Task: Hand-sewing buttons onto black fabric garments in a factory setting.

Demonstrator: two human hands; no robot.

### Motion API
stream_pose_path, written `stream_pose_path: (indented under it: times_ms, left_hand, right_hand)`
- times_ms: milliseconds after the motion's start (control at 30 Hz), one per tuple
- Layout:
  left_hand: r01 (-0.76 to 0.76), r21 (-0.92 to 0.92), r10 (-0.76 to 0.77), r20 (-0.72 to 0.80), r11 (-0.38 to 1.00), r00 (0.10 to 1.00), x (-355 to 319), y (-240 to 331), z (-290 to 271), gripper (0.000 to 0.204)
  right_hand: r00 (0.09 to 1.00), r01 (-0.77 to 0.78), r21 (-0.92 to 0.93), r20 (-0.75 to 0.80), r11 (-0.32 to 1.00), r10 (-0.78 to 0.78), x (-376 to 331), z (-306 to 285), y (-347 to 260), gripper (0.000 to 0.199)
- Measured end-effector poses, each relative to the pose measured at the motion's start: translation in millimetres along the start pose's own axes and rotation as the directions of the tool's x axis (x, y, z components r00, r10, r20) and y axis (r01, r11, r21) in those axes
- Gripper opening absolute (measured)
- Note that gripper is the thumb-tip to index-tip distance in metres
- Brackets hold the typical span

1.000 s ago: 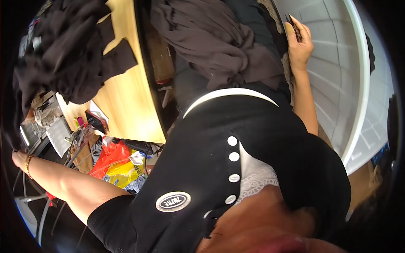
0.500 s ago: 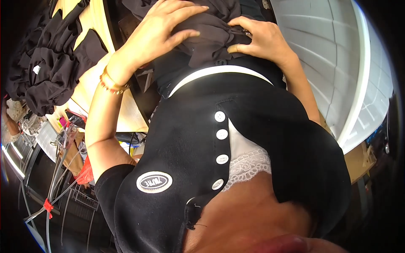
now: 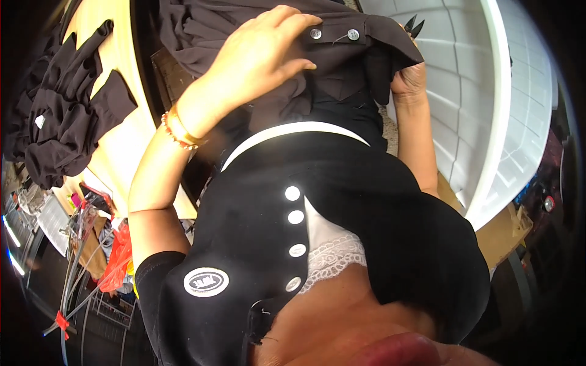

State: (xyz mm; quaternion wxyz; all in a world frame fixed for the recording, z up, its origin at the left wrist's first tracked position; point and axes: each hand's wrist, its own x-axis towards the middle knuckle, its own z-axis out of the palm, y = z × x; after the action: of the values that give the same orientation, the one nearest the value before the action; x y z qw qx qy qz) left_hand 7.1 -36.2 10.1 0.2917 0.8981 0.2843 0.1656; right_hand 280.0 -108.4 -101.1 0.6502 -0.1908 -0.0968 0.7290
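A dark brown garment (image 3: pixel 342 76) lies over my lap, with two pale buttons (image 3: pixel 353 35) showing on its band. My left hand (image 3: pixel 262 52) rests over the garment with thumb and forefinger apart, the forefinger close to one button. At the garment's right end, my right hand (image 3: pixel 410 76) is closed and holds up the edge; the cloth hides most of its fingers. Two dark pointed blades, like those of thread snips (image 3: pixel 415 25), stick up beside this hand. Their handles are hidden.
More dark garments (image 3: pixel 61 116) are heaped on a light wooden table (image 3: pixel 116 143) to my left. A large white curved panel (image 3: pixel 455 73) stands close on my right, near a cardboard box (image 3: pixel 503 235). A red plastic bag (image 3: pixel 119 259) hangs by metal rods at lower left.
My right hand has moved right and lifted the garment's edge, bringing the buttons and dark blades into sight. My left hand has shifted slightly right, still with fingers apart.
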Motion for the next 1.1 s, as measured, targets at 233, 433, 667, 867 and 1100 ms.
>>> stream_pose_path:
  times_ms: [233, 433, 667, 867, 1100]
  left_hand:
    - [-0.068, 0.065, 0.079, -0.179, 0.996, 0.981, 25, -1, 39, 0.041]
    - [-0.347, -0.139, 0.208, -0.578, 0.928, 0.789, 30, -20, 69, 0.025]
    - [0.004, -0.377, -0.143, -0.344, 0.926, 0.928, 34, 5, 67, 0.021]
    - [-0.178, -0.02, 0.133, -0.58, 0.984, 0.804, 40, -3, 89, 0.021]
    - [-0.06, -0.452, -0.174, -0.458, 0.89, 0.872, 37, -7, 79, 0.012]
  right_hand:
    - [0.997, -0.061, 0.125, 0.049, 0.99, 0.055, -4, 19, 0, 0.034]
    - [0.99, -0.126, 0.156, 0.078, 0.98, 0.115, -4, 1, 4, 0.039]
    - [0.98, -0.147, 0.244, -0.096, 0.959, 0.174, -5, -14, 15, 0.044]
    - [0.98, -0.11, 0.26, -0.135, 0.959, 0.149, -10, -2, 19, 0.046]
    - [0.955, -0.147, 0.193, -0.229, 0.97, 0.19, -14, 12, 36, 0.05]
